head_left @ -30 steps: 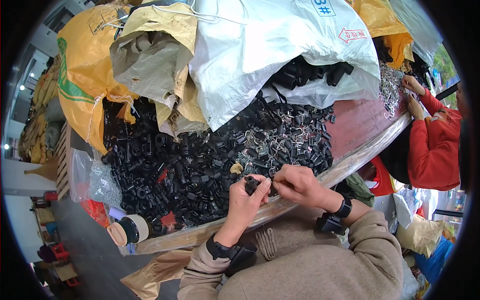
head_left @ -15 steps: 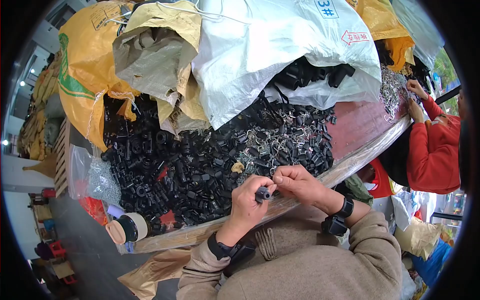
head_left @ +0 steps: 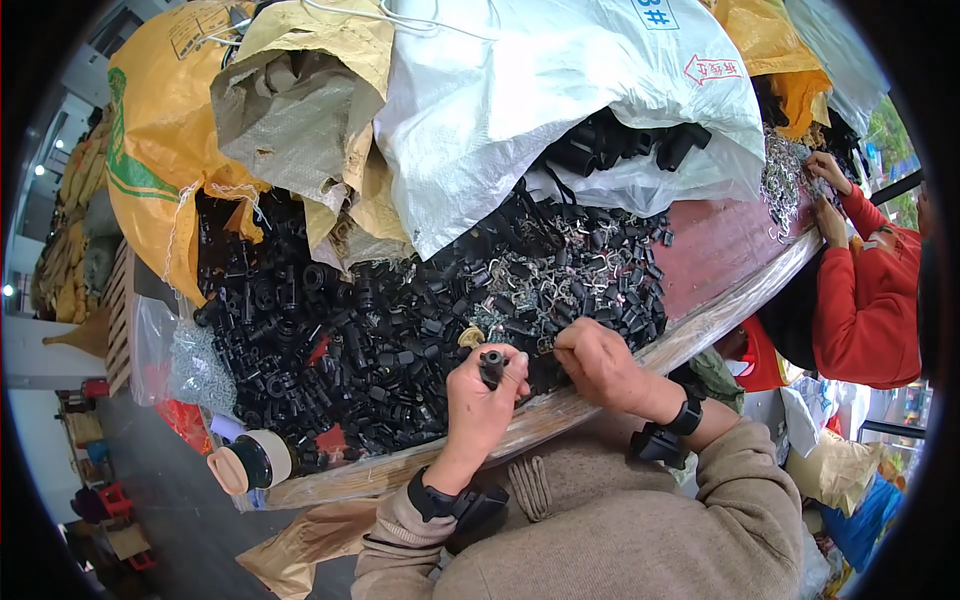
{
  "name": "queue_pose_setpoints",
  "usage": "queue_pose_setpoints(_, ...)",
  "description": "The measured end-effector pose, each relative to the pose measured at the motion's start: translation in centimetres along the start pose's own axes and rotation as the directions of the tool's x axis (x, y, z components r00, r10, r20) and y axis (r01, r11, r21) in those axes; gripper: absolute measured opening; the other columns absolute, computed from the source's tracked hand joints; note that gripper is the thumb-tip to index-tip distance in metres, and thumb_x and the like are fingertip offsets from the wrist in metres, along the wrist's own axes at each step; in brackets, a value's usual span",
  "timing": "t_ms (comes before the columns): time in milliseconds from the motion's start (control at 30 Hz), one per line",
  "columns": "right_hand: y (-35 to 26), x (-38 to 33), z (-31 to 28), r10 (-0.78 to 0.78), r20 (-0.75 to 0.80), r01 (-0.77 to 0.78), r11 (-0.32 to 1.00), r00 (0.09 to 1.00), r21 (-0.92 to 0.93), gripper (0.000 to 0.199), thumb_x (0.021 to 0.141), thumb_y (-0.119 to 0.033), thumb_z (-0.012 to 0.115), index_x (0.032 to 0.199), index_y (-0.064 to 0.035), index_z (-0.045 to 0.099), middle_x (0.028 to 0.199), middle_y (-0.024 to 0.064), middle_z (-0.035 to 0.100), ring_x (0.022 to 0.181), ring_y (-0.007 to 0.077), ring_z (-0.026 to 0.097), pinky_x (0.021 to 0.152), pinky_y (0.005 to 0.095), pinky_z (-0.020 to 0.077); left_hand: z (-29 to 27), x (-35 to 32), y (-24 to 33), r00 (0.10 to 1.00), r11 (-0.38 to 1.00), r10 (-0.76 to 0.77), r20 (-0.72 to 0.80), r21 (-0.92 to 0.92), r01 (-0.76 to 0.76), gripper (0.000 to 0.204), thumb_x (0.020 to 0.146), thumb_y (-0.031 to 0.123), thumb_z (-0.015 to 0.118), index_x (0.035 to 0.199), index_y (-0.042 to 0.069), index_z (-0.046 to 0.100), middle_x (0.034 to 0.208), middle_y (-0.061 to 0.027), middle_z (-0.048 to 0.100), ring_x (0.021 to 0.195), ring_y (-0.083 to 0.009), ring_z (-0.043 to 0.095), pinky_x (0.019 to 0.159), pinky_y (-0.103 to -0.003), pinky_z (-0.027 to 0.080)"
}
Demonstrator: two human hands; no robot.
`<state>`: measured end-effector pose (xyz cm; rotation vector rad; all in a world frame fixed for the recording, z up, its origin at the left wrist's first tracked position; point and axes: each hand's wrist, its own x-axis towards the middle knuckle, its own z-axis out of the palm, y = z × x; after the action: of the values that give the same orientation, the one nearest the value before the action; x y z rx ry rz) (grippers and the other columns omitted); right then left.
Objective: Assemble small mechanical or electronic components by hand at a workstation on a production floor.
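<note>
My left hand [head_left: 478,405] is closed round a black tube-shaped plastic part [head_left: 491,368], its round end tipped up toward me. To the right of it, my right hand [head_left: 600,365] has its fingers pinched together over the table's near edge; what they hold, if anything, is too small to make out. The two hands are a little apart. Just beyond them lies a heap of small black plastic parts [head_left: 385,345]. Mixed into its right side are small silvery metal hooks [head_left: 520,280].
A white woven sack [head_left: 570,60] with black parts at its mouth covers the table's back. Yellow sacks [head_left: 160,130] stand at the left. A jar [head_left: 262,458] with a pinkish lid sits at the front left corner. A co-worker in red [head_left: 865,300] handles metal pieces at the right.
My hands have drawn apart. The left moved slightly up and left, tilting the black part's end upward; the right lifted a little away from it, toward the heap.
</note>
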<state>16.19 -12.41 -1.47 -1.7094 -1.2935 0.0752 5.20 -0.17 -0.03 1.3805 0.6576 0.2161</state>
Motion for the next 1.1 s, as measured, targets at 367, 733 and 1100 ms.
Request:
queue_pose_setpoints(367, -1.3, 0.1, -0.1, 0.505, 0.388, -0.616, 0.44, 0.771, 0.653, 0.024, 0.084, -0.023, 0.052, 0.073, -0.0025, 0.05, 0.055, -0.0028, 0.044, 0.047, 0.0032, 0.037, 0.042, 0.0178, 0.0283, 0.5, -0.2, -0.2, 0.872, 0.828, 0.481, 0.086, 0.282, -0.485, 0.011, 0.073, 0.005, 0.062, 0.079, 0.002, 0.055, 0.07, -0.0047, 0.053, 0.061, -0.0105, 0.05, 0.055, -0.022, 0.041)
queue_pose_setpoints(733, -2.8, -0.5, 0.4, 0.5, 0.494, -0.65, 0.201, 0.711, 0.733, 0.022, 0.084, -0.025, 0.052, 0.075, -0.0046, 0.052, 0.057, -0.0026, 0.045, 0.048, 0.0037, 0.038, 0.042, 0.017, 0.0297, 0.3, -1.7, -0.1, 0.826, 0.787, 0.562, 0.048, 0.277, -0.551, 0.01, 0.072, 0.003, 0.062, 0.077, 0.002, 0.053, 0.07, -0.0061, 0.053, 0.06, -0.0143, 0.051, 0.054, -0.024, 0.041)
queue_pose_setpoints(1100, -2.5, 0.0, -1.0, 0.422, 0.541, -0.684, 0.389, 0.728, 0.617, 0.015, 0.084, -0.016, 0.051, 0.078, -0.0033, 0.052, 0.061, -0.0019, 0.048, 0.051, 0.0039, 0.042, 0.044, 0.0188, 0.0332, -0.8, -1.4, -1.2, 0.914, 0.89, 0.367, 0.171, 0.221, -0.399, 0.011, 0.075, 0.005, 0.059, 0.082, 0.003, 0.051, 0.07, -0.0051, 0.053, 0.06, -0.0124, 0.051, 0.052, -0.021, 0.04)
